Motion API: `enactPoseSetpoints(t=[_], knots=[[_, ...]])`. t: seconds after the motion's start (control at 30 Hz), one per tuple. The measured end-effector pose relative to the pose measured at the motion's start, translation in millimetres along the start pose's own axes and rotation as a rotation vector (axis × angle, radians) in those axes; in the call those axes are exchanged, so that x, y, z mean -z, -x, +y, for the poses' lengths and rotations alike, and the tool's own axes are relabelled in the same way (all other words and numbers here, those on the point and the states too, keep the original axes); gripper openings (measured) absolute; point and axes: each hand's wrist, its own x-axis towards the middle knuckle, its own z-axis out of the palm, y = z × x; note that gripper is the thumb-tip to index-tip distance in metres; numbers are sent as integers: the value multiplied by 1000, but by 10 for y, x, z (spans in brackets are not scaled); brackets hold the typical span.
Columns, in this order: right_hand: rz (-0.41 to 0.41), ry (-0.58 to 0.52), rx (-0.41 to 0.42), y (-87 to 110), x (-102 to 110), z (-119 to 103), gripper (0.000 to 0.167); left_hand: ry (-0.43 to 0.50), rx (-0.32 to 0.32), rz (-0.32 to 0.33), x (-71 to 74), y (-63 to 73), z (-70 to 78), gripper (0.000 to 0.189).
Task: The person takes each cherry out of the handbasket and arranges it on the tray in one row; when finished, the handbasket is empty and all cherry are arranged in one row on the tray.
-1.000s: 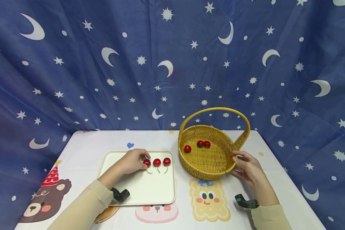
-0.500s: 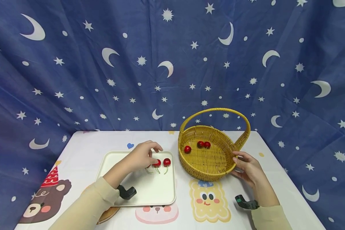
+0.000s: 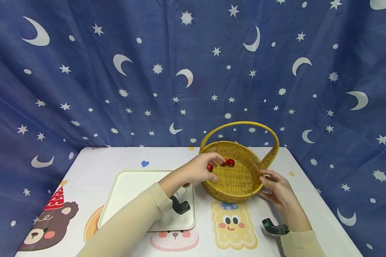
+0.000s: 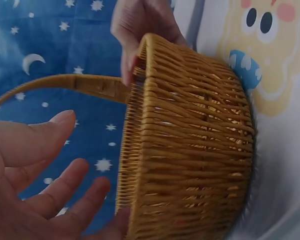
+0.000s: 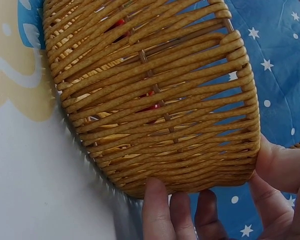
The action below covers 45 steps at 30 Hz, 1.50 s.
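Left hand (image 3: 202,170) hangs over the wicker basket (image 3: 228,195), grip spread (looks empty to me); right hand (image 3: 279,189) pinches the rim (image 5: 250,95), probably to steady it.

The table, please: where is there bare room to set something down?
Free: white tray left of the left sleeve; tablecloth between tray and curtain; wicker basket floor nearest the right hand. Crowded: basket's left side, where the left hand hovers by cherries.

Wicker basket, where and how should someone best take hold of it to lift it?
Probably the wicker basket is best taken by the crown of its handle, coming from above: that arch rises free over the open bowl and the cherries inside.
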Motion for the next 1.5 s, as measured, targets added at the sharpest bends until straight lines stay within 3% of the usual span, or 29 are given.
enactPoseSetpoints(t=[0.27,0.57,0.8,0.93,1.13,1.3,1.5], knots=[[10,15,-11,7,3,-21,30,-133,68,-47,-197,-416,-73,63],[3,2,-3,13,15,-21,29,-204,194,-129,-305,-677,-155,63],[-22,-13,7,-5,16,-34,28,-240,195,-173,-399,-737,-237,58],[-13,-7,15,-14,23,-33,29,-314,170,-182,-459,-764,-238,47],[3,6,-8,-24,17,10,28,-340,169,-197,-536,-778,-254,29],[12,2,-16,-26,-2,18,30,-315,138,-153,-528,-746,-241,28],[11,-5,-21,-25,-8,10,30,-255,56,-58,-438,-626,-149,30]])
